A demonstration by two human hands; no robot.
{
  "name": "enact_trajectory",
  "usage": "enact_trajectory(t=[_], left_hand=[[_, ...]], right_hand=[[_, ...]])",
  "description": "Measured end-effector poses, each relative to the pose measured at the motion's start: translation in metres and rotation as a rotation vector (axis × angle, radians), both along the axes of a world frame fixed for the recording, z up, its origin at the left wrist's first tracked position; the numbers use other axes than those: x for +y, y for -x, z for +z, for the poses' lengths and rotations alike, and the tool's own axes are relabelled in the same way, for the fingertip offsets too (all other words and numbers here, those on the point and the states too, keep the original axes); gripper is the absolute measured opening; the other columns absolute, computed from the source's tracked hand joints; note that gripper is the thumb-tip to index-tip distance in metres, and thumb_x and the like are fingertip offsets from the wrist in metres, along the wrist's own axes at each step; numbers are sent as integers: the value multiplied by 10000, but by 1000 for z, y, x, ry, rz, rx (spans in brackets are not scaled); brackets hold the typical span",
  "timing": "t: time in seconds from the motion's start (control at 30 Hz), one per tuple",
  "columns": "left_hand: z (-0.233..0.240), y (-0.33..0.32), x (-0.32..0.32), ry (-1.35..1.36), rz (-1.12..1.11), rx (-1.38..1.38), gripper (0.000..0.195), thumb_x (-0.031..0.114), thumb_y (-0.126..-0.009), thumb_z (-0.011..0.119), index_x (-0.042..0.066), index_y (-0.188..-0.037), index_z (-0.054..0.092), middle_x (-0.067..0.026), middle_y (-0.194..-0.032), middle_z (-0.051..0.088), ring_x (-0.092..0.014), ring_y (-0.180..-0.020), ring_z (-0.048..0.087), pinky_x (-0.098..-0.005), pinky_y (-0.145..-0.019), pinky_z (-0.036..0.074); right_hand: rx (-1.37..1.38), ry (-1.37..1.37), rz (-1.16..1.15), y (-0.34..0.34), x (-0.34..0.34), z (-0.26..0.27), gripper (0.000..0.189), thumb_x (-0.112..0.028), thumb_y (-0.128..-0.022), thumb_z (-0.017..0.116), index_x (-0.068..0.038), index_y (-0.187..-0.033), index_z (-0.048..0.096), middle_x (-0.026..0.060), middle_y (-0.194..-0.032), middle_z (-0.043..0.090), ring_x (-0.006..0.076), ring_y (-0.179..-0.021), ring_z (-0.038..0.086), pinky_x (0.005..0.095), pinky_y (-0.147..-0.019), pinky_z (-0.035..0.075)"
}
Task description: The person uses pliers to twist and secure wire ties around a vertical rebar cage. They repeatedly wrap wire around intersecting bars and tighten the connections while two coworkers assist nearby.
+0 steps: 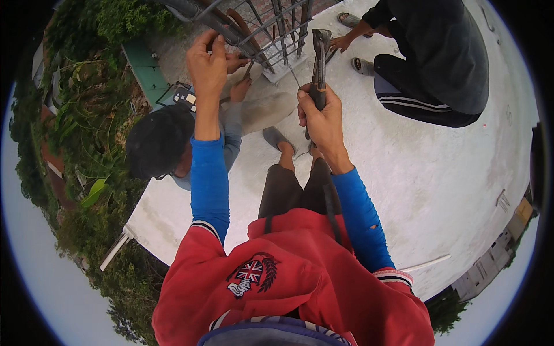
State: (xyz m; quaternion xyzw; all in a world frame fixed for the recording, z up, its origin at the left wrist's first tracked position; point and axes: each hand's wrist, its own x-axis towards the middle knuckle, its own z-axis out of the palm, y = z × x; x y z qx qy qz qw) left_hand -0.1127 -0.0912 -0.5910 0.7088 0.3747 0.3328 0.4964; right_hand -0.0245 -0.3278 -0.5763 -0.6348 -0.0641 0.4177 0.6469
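Note:
My right hand (322, 114) grips dark-handled end-cutting pincers (319, 65), their head pointing away from me. A thin metal wire (294, 75) runs from its thumb and forefinger towards the rebar cage (281, 28). Raised on the other side, my left hand (207, 65) has bent fingers beside a thick rebar bundle (225, 28) of that cage. Whether its fingertips hold a wire or touch the steel is hidden. The cage has upright bars crossed by thinner ties, and its foot meets a pale concrete base (277, 73).
Crouching at left, a co-worker (162, 138) has hands (240, 88) at the cage foot with a thin tool. Another person (433, 65) squats at right, one hand (342, 43) near the cage. The pale concrete slab (433, 173) ends at left above trees (86, 181).

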Motion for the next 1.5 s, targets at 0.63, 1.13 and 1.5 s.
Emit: enact_trajectory(t=[0.63, 1.13, 1.5], left_hand=[[8, 14, 0, 83, -73, 300, 170, 149, -980, 573, -7, -990, 641, -123, -944, 696, -181, -762, 652, -330, -680, 567], [3, 18, -20, 542, -88, 40, 67, 92, -937, 612, 51, -887, 628, -68, -892, 669, -117, -745, 625, -311, -680, 569], [4, 18, -7, 594, -153, -52, 62, 74, -920, 649, 19, -906, 674, -120, -890, 724, -167, -722, 678, -290, -680, 559]], right_hand=[[-469, 125, 150, 5, 34, -2, 67, -77, -982, 629, -11, -972, 618, 43, -666, 628, 98, -575, 571, 283, -555, 450], [-274, -109, -119, 102, 57, -21, 74, -67, -1006, 598, -6, -1042, 577, 13, -701, 592, 74, -620, 528, 262, -566, 430], [-427, -79, -134, 125, 66, -24, 119, -37, -969, 620, -27, -939, 505, 47, -629, 521, 80, -567, 459, 285, -527, 395]])
